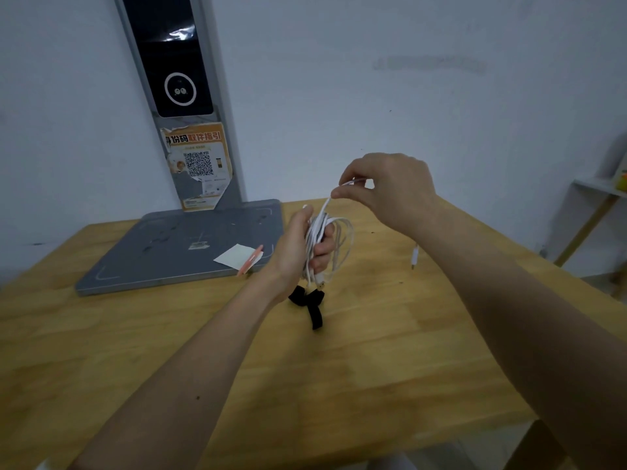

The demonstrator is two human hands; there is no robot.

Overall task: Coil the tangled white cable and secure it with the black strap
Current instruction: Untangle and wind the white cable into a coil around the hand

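Gripping loops of thin white cable (334, 242) mid-frame with left hand (298, 252). Pinching its upper strand with right hand (390, 188). Below, flat black fabric strap (310, 303) on wooden table (390, 351).

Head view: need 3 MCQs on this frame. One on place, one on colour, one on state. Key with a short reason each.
1. Where does the black strap lie?
A. on the wooden table, just below the left hand
B. on the grey base plate
C. wrapped round the coil

2. What colour is the cable?
A. black
B. white
C. orange

3. What is the right hand doing?
A. resting flat on the table
B. gripping the strap
C. pinching a strand of the cable above the coil

Key:
1 A: the strap sits on bare wood under the left hand, off the grey base plate.
2 B: every loop in the bundle is white.
3 C: thumb and fingertips close on a strand that runs down to the loops the left hand holds.
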